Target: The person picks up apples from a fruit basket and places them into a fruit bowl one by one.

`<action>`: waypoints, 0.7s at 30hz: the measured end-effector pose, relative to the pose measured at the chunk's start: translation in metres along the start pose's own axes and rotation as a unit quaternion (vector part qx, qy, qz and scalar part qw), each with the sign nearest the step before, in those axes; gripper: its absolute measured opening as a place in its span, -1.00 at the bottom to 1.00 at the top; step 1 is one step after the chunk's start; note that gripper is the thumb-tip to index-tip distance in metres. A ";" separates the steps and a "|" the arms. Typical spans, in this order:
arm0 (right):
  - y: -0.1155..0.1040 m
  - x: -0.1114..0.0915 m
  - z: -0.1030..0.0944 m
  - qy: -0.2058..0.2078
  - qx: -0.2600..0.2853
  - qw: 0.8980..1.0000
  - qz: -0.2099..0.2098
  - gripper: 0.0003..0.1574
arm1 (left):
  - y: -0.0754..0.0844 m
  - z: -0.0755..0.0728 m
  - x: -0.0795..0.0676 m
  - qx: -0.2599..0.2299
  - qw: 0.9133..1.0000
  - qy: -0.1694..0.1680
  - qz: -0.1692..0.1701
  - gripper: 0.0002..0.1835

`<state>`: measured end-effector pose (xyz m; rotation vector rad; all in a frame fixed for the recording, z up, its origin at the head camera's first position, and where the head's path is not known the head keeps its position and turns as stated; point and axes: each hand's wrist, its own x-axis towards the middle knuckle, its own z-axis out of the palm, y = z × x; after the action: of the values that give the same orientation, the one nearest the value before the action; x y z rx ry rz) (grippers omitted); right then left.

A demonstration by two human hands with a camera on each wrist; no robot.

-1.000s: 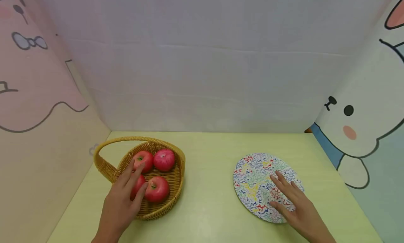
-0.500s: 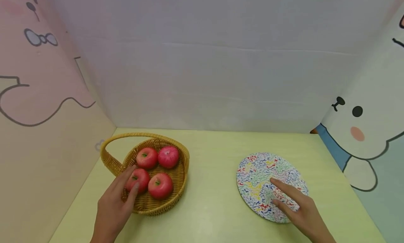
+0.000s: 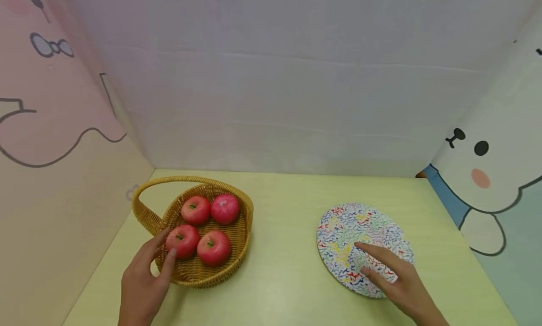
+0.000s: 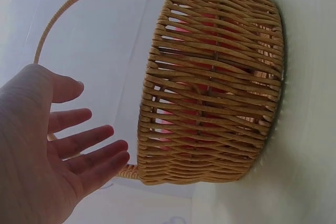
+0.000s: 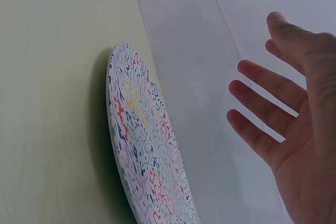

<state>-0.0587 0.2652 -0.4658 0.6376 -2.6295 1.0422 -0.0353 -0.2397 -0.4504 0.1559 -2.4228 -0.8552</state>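
A wicker basket (image 3: 188, 272) with an arched handle (image 3: 144, 212) stands at the left. In it lie three red apples (image 3: 214, 247) and a deeper pink round fruit (image 3: 225, 209) with a pale star-like mark. My left hand (image 3: 143, 281) hovers at the basket's near left rim, fingers loosely spread and holding nothing; the left wrist view shows it apart from the woven side (image 4: 215, 87). At the right lies a round plate (image 3: 343, 241) covered in multicoloured squiggles. Above its near right part hangs my right hand (image 3: 402, 279), fingers relaxed, with nothing in its grasp.
Both things rest on a pale yellow-green table (image 3: 279, 250). A plain whitish sheet (image 3: 288, 95) rises along the back edge. Side panels with cartoon animals, one pink (image 3: 55, 95) and one white (image 3: 504, 142), close off left and right.
My left hand has drawn back from over the apples to the basket's near left edge. The fingers of my right hand have come closer together above the plate. The head view has shifted slightly.
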 end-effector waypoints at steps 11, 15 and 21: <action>-0.005 0.008 0.008 -0.006 0.055 0.998 -0.037 -0.22 | -0.015 0.002 -0.010 -0.014 0.998 0.059 0.000 -0.44; -0.008 0.014 0.012 -0.002 0.066 0.995 -0.069 -0.16 | -0.020 0.002 -0.011 -0.019 0.998 0.061 -0.010 -0.44; -0.015 0.023 0.019 -0.012 0.084 0.993 -0.086 -0.10 | -0.021 0.003 -0.012 -0.008 0.997 0.042 -0.063 -0.48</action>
<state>-0.0729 0.2351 -0.4623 0.9011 -2.4699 1.2171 -0.0281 -0.2515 -0.4709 0.3357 -2.3461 -0.9050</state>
